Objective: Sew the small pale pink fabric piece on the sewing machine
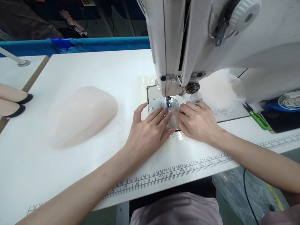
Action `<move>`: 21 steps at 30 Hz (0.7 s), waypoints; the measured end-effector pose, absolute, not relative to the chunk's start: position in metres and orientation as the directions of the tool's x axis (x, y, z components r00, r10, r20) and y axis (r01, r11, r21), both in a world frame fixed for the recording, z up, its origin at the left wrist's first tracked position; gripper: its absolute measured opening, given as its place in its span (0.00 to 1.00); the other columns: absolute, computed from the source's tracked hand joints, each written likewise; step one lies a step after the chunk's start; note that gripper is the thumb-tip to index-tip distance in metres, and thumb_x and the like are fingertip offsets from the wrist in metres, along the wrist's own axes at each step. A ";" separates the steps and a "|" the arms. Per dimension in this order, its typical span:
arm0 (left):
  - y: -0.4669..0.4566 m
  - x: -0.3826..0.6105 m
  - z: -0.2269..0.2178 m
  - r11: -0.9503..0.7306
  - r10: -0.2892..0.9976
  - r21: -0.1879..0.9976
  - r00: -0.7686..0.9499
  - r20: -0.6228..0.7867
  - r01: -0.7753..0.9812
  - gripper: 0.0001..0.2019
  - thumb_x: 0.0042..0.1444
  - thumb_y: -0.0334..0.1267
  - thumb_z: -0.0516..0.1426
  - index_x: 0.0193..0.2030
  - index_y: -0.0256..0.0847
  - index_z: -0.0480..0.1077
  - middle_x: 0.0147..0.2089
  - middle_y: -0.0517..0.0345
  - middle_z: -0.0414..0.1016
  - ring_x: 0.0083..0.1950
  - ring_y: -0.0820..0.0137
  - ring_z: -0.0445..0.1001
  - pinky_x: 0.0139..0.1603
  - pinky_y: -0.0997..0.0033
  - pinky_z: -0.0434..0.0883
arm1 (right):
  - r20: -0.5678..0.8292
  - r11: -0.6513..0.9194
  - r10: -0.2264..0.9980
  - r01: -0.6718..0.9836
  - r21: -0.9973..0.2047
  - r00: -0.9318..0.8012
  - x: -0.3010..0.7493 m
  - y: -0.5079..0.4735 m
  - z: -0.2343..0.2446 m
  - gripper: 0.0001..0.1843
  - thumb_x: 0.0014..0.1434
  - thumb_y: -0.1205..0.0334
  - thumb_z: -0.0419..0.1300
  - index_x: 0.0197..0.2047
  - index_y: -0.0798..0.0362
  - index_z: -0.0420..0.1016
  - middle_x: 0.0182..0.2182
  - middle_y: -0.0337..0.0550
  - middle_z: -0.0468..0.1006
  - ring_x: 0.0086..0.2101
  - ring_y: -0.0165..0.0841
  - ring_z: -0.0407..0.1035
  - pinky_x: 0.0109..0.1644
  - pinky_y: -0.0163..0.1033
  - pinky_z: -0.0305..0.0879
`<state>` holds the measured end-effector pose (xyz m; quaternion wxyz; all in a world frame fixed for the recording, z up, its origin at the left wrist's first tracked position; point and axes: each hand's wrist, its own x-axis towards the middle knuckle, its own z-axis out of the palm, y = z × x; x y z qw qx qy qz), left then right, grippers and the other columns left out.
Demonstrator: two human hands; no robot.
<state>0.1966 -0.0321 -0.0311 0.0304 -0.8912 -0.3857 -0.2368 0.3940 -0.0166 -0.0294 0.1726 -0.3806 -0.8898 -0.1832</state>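
My left hand (pixel 147 131) and my right hand (pixel 198 122) press together on a small sheer piece of fabric (pixel 172 120) lying on the metal plate just in front of the presser foot (pixel 168 102) of a white sewing machine (pixel 187 43). The fingers of both hands are extended and pinched close on the fabric, fingertips nearly meeting under the needle. Most of the piece is hidden under my fingers.
A stack of pale translucent fabric pieces (pixel 82 114) lies to the left on the white table (pixel 70 68). Another pile (pixel 220 90) sits behind the machine foot at right. Green snips (pixel 257 117) lie at right. A printed ruler (pixel 175 172) runs along the front edge.
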 end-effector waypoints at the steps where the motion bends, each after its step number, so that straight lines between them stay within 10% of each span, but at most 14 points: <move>1: -0.032 0.197 -0.031 -0.700 0.671 0.119 0.592 0.447 0.704 0.15 0.65 0.42 0.53 0.55 0.41 0.71 0.56 0.46 0.75 0.58 0.56 0.74 0.65 0.39 0.55 | 0.449 0.642 0.614 0.741 0.195 -0.650 0.394 -0.017 -0.029 0.14 0.60 0.70 0.51 0.42 0.58 0.78 0.32 0.44 0.79 0.34 0.36 0.65 0.36 0.43 0.49; 21: -0.028 0.195 -0.033 -0.695 0.666 0.075 0.600 0.443 0.715 0.17 0.67 0.42 0.51 0.57 0.37 0.69 0.57 0.44 0.74 0.59 0.57 0.72 0.66 0.43 0.54 | 0.454 0.609 0.617 0.755 0.242 -0.643 0.393 -0.014 -0.031 0.15 0.60 0.69 0.52 0.44 0.58 0.78 0.33 0.44 0.78 0.35 0.36 0.66 0.37 0.43 0.49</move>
